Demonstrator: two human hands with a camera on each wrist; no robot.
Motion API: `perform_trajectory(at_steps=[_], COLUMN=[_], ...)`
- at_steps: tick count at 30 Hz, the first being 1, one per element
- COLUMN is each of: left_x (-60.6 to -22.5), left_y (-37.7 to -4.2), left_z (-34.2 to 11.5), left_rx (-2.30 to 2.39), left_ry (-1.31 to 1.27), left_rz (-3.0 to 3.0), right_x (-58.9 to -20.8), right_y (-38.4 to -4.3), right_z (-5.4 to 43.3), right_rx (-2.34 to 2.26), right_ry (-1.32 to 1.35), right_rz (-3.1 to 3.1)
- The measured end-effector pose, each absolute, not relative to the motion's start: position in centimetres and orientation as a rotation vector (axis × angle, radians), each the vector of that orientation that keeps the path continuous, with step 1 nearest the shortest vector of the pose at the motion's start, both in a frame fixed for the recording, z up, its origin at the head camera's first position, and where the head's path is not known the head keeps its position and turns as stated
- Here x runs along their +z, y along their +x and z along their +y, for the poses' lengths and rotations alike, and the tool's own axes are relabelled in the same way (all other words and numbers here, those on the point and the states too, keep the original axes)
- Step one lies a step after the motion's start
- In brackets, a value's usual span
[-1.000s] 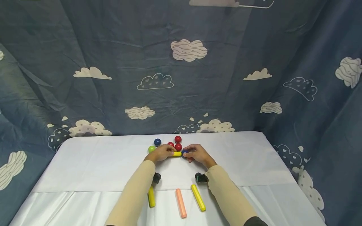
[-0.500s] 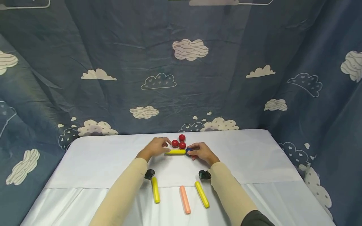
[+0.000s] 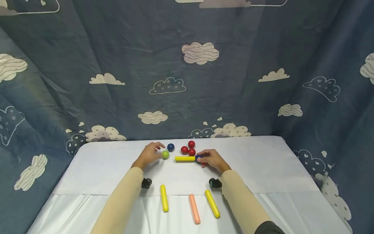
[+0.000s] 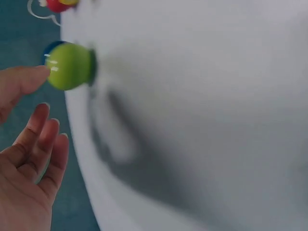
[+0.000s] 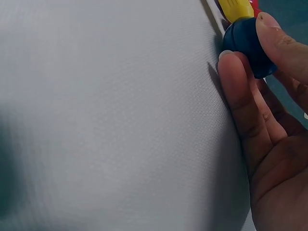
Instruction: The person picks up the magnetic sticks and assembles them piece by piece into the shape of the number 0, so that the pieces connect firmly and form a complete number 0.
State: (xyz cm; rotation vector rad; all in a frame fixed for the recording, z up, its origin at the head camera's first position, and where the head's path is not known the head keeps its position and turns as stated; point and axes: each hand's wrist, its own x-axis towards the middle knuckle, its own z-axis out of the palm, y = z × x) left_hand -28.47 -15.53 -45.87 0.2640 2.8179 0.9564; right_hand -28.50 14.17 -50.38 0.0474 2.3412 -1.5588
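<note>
My right hand pinches a dark blue ball between thumb and fingers. That ball sits against the right end of a yellow stick, which lies crosswise on the white table. Whether the two are joined is hard to tell. My left hand is beside a green ball, its fingers loosely extended. In the left wrist view the thumb overlaps the edge of the green ball; contact cannot be made out. Just behind the green ball is another blue ball.
Three red balls, one of them a front red ball, cluster behind the yellow stick. Nearer me lie a left yellow stick, a pink stick and a right yellow stick. A dark cloud-print curtain hangs behind the table.
My left hand has let go of the yellow stick's left end and moved left to the green ball. The right hand keeps its pinch on the blue ball.
</note>
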Motion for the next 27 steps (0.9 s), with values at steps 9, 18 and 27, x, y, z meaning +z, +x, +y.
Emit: perform_trajectory(at_steps=[9, 18, 27], left_x=[-47.6, -47.8, -48.4], left_y=[-28.8, -28.7, -28.0], left_z=[-14.8, -14.6, -14.5], left_rx=[0.866, 0.945, 1.119], left_ry=[0.208, 0.118, 0.16], left_rz=[2.808, 2.769, 2.656], right_x=[-50.4, -49.7, -49.7], right_y=[-28.2, -28.3, -28.4], right_z=[14.1, 13.7, 13.7], right_rx=[-1.565, -1.527, -1.495], right_ry=[0.056, 0.066, 0.097], right_rz=[2.377, 2.376, 2.376])
